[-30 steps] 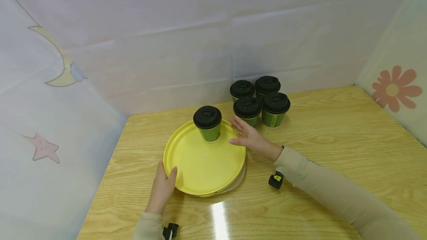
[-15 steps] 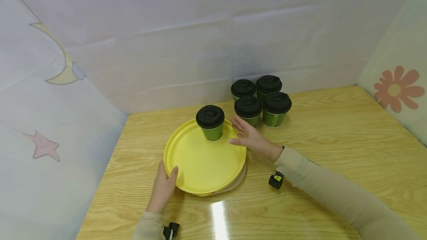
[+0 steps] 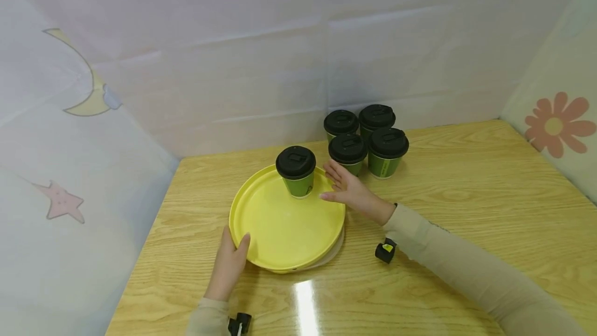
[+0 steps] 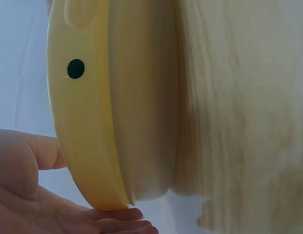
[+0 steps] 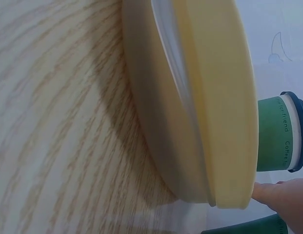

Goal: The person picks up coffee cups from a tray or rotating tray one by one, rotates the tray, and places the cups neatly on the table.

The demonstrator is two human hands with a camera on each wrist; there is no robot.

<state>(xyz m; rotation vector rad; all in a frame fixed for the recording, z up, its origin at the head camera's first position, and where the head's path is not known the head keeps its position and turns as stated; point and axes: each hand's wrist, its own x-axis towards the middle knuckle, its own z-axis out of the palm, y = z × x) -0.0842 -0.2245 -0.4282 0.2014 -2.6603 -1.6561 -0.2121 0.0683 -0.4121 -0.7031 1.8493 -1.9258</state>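
A round yellow turntable (image 3: 284,232) with a low raised rim rests on a paler base (image 4: 144,122) on the table. My left hand (image 3: 228,261) grips its near left edge, thumb over the rim, the other fingers against the side. One green paper cup (image 3: 299,184) with a black lid stands upright near the turntable's far edge. At the right edge is my right hand (image 3: 352,191), fingers extended beside the rim and thumb reaching over the surface, apart from the cup. The right wrist view shows part of that hand (image 5: 283,197) by the rim.
Several more green cups with black lids, such as the front right one (image 3: 385,165), stand grouped behind my right hand. A pale cloth wall (image 3: 233,56) borders the back of the wooden table (image 3: 466,185).
The lidded cup on the turntable has shifted slightly right, and the turntable seems to have turned a little clockwise. Both hands have stayed nearly in place.
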